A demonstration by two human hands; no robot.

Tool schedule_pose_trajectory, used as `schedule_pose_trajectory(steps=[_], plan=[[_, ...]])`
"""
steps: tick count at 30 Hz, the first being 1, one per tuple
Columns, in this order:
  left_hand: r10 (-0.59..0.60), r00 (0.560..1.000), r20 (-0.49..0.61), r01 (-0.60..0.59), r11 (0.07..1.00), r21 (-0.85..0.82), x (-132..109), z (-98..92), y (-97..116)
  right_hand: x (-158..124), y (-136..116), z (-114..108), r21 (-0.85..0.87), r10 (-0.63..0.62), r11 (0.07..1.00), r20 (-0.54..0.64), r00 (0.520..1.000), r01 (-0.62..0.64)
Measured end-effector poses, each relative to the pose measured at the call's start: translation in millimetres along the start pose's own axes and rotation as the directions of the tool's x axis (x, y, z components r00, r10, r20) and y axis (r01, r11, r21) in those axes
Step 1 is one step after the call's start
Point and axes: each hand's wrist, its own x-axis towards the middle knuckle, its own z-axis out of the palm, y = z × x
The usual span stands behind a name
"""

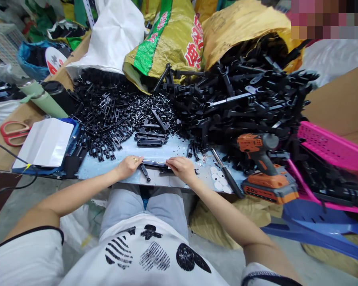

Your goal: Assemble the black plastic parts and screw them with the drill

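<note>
Between my two hands a slim black plastic part (154,163) lies level, close to the table's front edge. My left hand (129,165) pinches its left end. At the right end, the fingers of my right hand (181,168) are closed on it. A small black link (145,173) hangs or lies slantwise just below the left end; which, I cannot tell. Several finished-looking black parts (150,139) are lined up behind my hands. Another dark piece with a forked tip shows partly under my right hand.
Piles of black parts (107,107) and small screws (155,104) cover the back. An orange drill (258,159), a black-handled tool (230,178) and a pink basket (331,147) stand right. Red scissors (15,133), white paper (44,141) and a green bottle (44,99) are left.
</note>
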Motion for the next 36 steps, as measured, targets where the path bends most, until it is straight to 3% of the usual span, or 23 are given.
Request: schedule_pose_trajectory(steps=[4,8,12,14,17,19,22,23,25,27,28,30,32,34,36], plan=[[-0.109,0.994,-0.032,0.111,0.991,0.077,8,-5.5,17,-23,6,13,0.003,-0.053,0.999,-0.048,0.997,0.053],[0.095,0.994,0.061,-0.098,0.995,0.036,31,-4.7,40,-39,15,11,-0.034,-0.071,0.997,0.104,0.992,0.075],[0.217,0.959,0.185,-0.224,0.974,0.017,51,5.3,44,-36,26,-2,-0.209,-0.039,0.971,0.34,0.939,0.116],[0.192,0.97,0.146,-0.2,0.979,0.038,57,12.1,40,-29,30,-4,-0.315,0.035,0.945,0.368,0.929,0.089],[0.014,0.999,0.032,-0.015,0.998,0.056,64,15.3,34,-15,29,-9,-0.362,0.065,0.93,0.323,0.944,0.059],[-0.067,0.997,-0.041,0.068,0.998,0.017,64,5.0,36,-5,19,-23,-0.273,-0.002,0.958,0.305,0.952,0.089],[-0.032,0.991,-0.128,0.007,0.983,-0.185,55,-32.9,54,7,-10,-57,0.095,-0.176,0.983,0.303,0.936,0.154],[-0.014,0.99,-0.141,-0.03,0.953,-0.301,50,-48.6,65,9,-23,-68,0.271,-0.241,0.949,0.296,0.924,0.161],[-0.015,0.989,-0.145,-0.07,0.823,-0.564,40,-77.0,90,9,-49,-79,0.605,-0.349,0.784,0.245,0.905,0.139],[-0.083,0.981,-0.175,-0.074,0.676,-0.733,34,-93.5,115,5,-75,-70,0.798,-0.346,0.594,0.137,0.928,0.104],[-0.144,0.969,-0.2,-0.066,0.631,-0.773,32,-95.8,125,2,-87,-58,0.825,-0.269,0.557,0.076,0.96,0.091],[-0.256,0.927,-0.276,-0.061,0.621,-0.782,32,-89.1,139,0,-104,-25,0.775,0.036,0.631,-0.063,0.997,0.026],[-0.271,0.885,-0.379,-0.09,0.699,-0.71,32,-71.9,141,4,-111,9,0.642,0.326,0.756,-0.204,0.923,-0.125],[-0.209,0.862,-0.462,-0.105,0.817,-0.567,32,-50.6,131,18,-100,32,0.521,0.399,0.826,-0.274,0.875,-0.214],[-0.198,0.873,-0.446,0.007,0.919,-0.394,32,-29.9,112,42,-71,40,0.424,0.31,0.888,-0.265,0.913,-0.178]])
